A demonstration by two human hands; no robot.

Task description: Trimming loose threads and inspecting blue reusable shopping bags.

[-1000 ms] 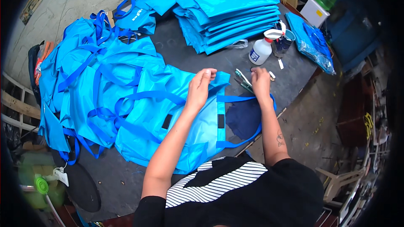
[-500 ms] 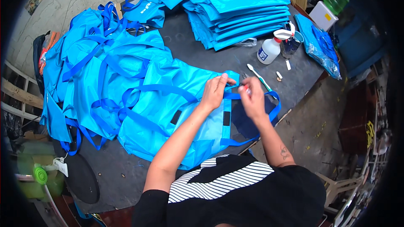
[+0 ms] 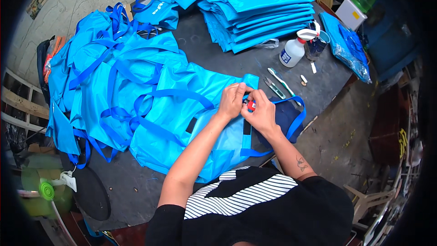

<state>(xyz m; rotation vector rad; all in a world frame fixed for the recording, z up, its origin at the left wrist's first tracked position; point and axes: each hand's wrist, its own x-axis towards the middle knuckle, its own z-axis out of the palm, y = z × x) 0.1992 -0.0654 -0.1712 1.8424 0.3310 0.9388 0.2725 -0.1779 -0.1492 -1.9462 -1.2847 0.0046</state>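
A light-blue bag (image 3: 182,114) with darker blue straps lies spread in front of me. My left hand (image 3: 232,101) is closed on its upper edge near the right corner, fingertips pinching the fabric. My right hand (image 3: 261,111) is closed around a small red object (image 3: 251,105), its kind mostly hidden by the fingers. Both hands' fingertips meet at the bag's edge, where a strap joins. Just beyond the right hand lie thread snips (image 3: 275,88) and a white and green toothbrush (image 3: 278,80). Under the strap's loop rests a dark navy cloth (image 3: 284,116).
More blue bags (image 3: 91,91) heap up at the left. A folded stack (image 3: 268,18) stands at the back, beside a white spray bottle (image 3: 292,53) and a cup (image 3: 318,45). A wrapped blue packet (image 3: 346,48) sits at the right edge. A green fan (image 3: 46,190) is at lower left.
My right hand has moved left and nearer, bringing the red object up to my left fingertips. The snips now show in full. My left hand keeps its pinch.
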